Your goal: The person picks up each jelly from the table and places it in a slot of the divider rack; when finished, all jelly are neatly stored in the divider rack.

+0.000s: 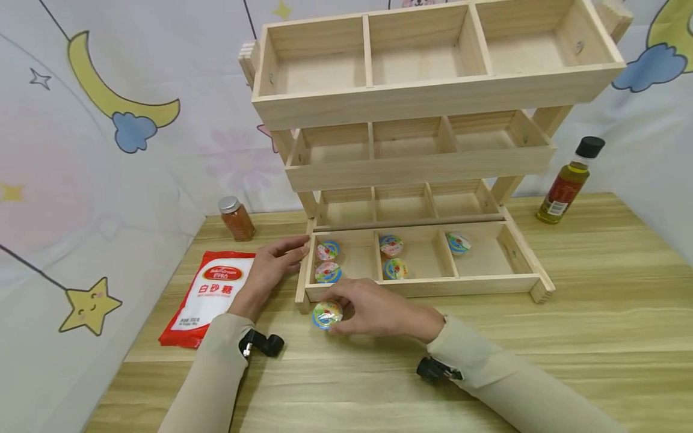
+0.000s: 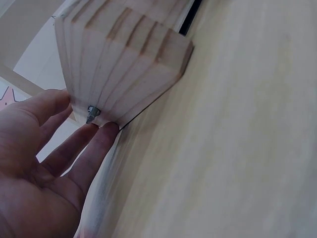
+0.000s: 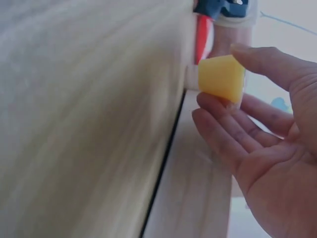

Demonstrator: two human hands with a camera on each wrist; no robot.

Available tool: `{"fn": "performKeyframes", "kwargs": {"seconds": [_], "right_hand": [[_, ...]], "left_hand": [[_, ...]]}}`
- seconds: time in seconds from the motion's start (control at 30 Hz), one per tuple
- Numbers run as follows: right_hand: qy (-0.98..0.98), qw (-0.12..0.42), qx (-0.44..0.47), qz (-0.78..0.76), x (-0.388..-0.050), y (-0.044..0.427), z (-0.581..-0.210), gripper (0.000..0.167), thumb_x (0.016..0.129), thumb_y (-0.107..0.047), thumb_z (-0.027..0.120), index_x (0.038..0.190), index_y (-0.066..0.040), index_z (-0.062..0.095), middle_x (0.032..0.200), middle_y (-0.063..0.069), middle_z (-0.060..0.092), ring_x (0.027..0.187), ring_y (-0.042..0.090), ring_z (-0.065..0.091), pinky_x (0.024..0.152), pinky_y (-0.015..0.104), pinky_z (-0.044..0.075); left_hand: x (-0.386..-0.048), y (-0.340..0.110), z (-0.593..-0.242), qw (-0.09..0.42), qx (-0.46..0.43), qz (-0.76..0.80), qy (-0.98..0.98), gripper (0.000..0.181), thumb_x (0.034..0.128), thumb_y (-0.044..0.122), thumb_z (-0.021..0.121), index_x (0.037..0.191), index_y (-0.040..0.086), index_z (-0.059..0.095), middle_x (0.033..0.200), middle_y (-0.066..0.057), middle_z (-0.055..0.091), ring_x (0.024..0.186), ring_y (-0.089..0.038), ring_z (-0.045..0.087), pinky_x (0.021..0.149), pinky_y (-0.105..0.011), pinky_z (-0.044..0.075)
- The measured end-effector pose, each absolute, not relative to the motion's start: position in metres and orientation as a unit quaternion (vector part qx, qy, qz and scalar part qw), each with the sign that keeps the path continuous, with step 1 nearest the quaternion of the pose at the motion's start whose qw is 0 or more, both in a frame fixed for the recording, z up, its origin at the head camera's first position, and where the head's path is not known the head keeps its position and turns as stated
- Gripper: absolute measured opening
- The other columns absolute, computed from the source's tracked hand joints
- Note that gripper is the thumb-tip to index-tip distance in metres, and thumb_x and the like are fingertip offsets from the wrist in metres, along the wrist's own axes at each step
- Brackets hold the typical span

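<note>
In the head view my right hand (image 1: 373, 307) pinches a jelly cup (image 1: 327, 314) between thumb and fingers, just in front of the wooden rack's lowest tray (image 1: 400, 288). The right wrist view shows the cup's yellow body (image 3: 222, 78) and the fingers around it. My left hand (image 1: 271, 270) touches the left side of the rack with its fingers; up close, the extended fingertips rest on the wooden end (image 2: 124, 54) near a metal screw (image 2: 92, 113). Two jelly cups (image 1: 328, 272) sit in the tray's left compartment, two cups (image 1: 396, 269) in the middle, and one cup (image 1: 459, 242) in the right.
The tiered rack's upper trays (image 1: 433, 96) rise above the lowest one. Left of it stand a jar (image 1: 237, 221) with reddish contents and a red-and-white sugar bag (image 1: 211, 294). An oil bottle (image 1: 568, 183) stands at the right. A patterned cloth (image 1: 178, 72) hangs behind the table (image 1: 612, 337).
</note>
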State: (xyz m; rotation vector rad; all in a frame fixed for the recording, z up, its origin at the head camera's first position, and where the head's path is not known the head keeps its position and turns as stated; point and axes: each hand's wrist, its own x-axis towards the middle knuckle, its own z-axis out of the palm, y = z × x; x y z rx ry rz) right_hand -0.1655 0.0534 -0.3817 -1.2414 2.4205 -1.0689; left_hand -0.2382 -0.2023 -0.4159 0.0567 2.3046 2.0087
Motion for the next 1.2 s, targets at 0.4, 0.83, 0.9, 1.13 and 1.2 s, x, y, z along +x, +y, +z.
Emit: {"fn": "performKeyframes", "kwargs": {"seconds": [0.4,0.83,0.9,1.13,1.2], "right_hand": [[0.834,0.081,-0.387,-0.384,-0.172,0.084,-0.356,0.047,0.092,-0.014,0.086,0.134,-0.003,0.068,0.128,0.005,0.072,0.106,0.014,0.071,0.094,0.025,0.057],[0.850,0.028,-0.342,-0.399,-0.179,0.138,-0.344,0.046,0.091,-0.014,0.087,0.132,-0.003,0.069,0.117,0.001,0.074,0.102,0.016,0.070,0.094,0.039,0.059],[0.854,0.019,-0.334,-0.398,-0.180,0.147,-0.343,0.045,0.092,-0.015,0.086,0.132,-0.004,0.070,0.120,0.002,0.074,0.104,0.018,0.070,0.095,0.041,0.059],[0.875,0.024,-0.284,-0.392,-0.183,0.180,-0.335,0.051,0.094,-0.015,0.085,0.139,-0.003,0.066,0.127,0.008,0.071,0.112,0.024,0.068,0.100,0.048,0.056],[0.879,0.024,-0.275,-0.390,-0.184,0.189,-0.333,0.051,0.095,-0.014,0.084,0.140,-0.003,0.065,0.128,0.009,0.070,0.113,0.025,0.067,0.100,0.049,0.056]], "left_hand": [[-0.240,-0.202,-0.417,0.046,0.010,0.650,0.759,0.042,0.1035,0.021,0.074,0.142,0.004,0.069,0.147,-0.012,0.063,0.119,-0.016,0.066,0.092,-0.027,0.060],[-0.240,-0.203,-0.415,0.047,0.006,0.644,0.763,0.043,0.1030,0.023,0.074,0.142,0.006,0.069,0.145,-0.012,0.064,0.119,-0.015,0.065,0.092,-0.026,0.059],[-0.239,-0.203,-0.415,0.047,0.007,0.646,0.762,0.043,0.1030,0.022,0.074,0.142,0.005,0.068,0.145,-0.013,0.064,0.118,-0.015,0.066,0.091,-0.026,0.060],[-0.238,-0.202,-0.413,0.051,0.004,0.648,0.760,0.043,0.1032,0.023,0.074,0.142,0.006,0.069,0.146,-0.011,0.064,0.121,-0.018,0.065,0.091,-0.026,0.060],[-0.238,-0.202,-0.413,0.052,0.004,0.647,0.760,0.042,0.1034,0.023,0.074,0.142,0.007,0.069,0.146,-0.011,0.064,0.122,-0.019,0.064,0.092,-0.026,0.060]]}}
